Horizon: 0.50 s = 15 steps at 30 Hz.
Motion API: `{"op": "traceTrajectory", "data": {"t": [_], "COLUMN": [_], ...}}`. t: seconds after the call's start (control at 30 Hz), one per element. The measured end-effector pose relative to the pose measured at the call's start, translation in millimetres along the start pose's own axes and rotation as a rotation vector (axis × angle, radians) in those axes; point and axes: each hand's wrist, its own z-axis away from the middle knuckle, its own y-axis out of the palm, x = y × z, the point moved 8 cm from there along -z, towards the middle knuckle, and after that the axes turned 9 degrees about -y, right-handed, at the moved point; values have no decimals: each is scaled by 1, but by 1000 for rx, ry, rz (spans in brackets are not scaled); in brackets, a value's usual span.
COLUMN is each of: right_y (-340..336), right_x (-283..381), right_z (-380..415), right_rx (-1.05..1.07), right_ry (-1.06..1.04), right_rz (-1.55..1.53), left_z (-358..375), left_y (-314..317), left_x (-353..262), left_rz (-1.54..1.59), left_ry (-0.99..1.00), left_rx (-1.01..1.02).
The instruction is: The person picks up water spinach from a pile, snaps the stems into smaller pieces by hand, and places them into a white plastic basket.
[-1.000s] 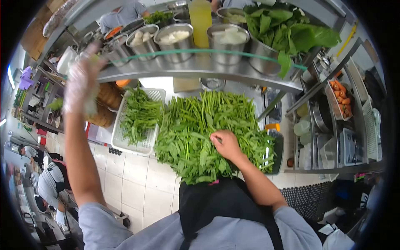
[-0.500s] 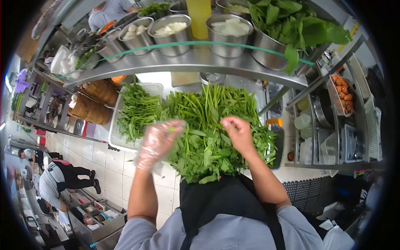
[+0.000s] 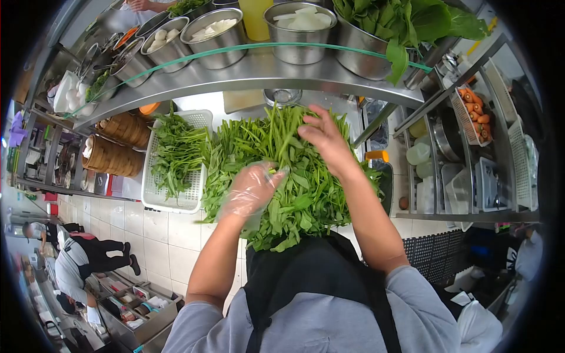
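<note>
A big heap of long-stemmed leafy greens (image 3: 300, 203), looking like water spinach, lies in front of me with stems pointing away and leaves toward my apron. My left hand (image 3: 250, 189), in a clear plastic glove, is over the left-middle of the heap. Its fingers are curled together around a green stem, whose end peeks out at the fingertips. Bare, my right hand (image 3: 326, 141) reaches over the stems at the far right of the pile, fingers apart and nothing gripped. To the left, a white perforated basket (image 3: 176, 203) holds more of these greens.
Steel containers (image 3: 300, 47) of cut ingredients line the raised shelf (image 3: 259, 82) ahead. Bamboo steamers (image 3: 112, 156) stand at left, a cutting board (image 3: 244, 100) and metal bowl (image 3: 282, 96) behind the heap. Carrots (image 3: 475, 112) sit on the right rack. Another person (image 3: 88, 256) is at far left.
My gloved left hand has come in from the heap's left side to its middle. My right hand has moved away from me toward the stem ends, its fingers opening from a pinch.
</note>
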Motion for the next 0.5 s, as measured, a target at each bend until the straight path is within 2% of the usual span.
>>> {"op": "traceTrajectory", "data": {"t": [0.03, 0.07, 0.1, 0.17, 0.2, 0.23, 0.3, 0.37, 0.43, 0.47, 0.5], "right_y": [-1, 0, 4, 10, 16, 17, 27, 30, 32, 31, 31], "right_x": [-2, -5, -6, -10, -2, -3, -16, -29, -32, -32, -28], "right_z": [6, 12, 17, 29, 36, 40, 47, 50, 55, 55, 52], "right_rx": [-7, 49, 63, 134, 167, 164, 278, 323, 355, 325, 322], "right_ry": [-20, -9, -117, -169, -207, -208, -194, -189, -244, -274, -277], "right_rz": [248, 386, 434, 515, 565, 565, 677, 733, 948, 956, 957], "left_z": [-2, -3, -2, 4, 1, -3, -12, -16, -24, -20, -17], "left_y": [7, 12, 2, 0, -7, -6, -2, 22, 37, 29, 20], "left_x": [7, 11, 6, 5, 6, 7, 24, 39, 40, 30, 21], "left_rz": [-88, -42, -41, 227, 279, 278, 54, 158, 66, 143, 142], "left_ry": [41, 2, 7, -97, -6, -4, -192, -166, 13, -86, -82], "left_rx": [-108, -13, -11, 241, 119, 120, 152, 142, 98, 196, 194]}}
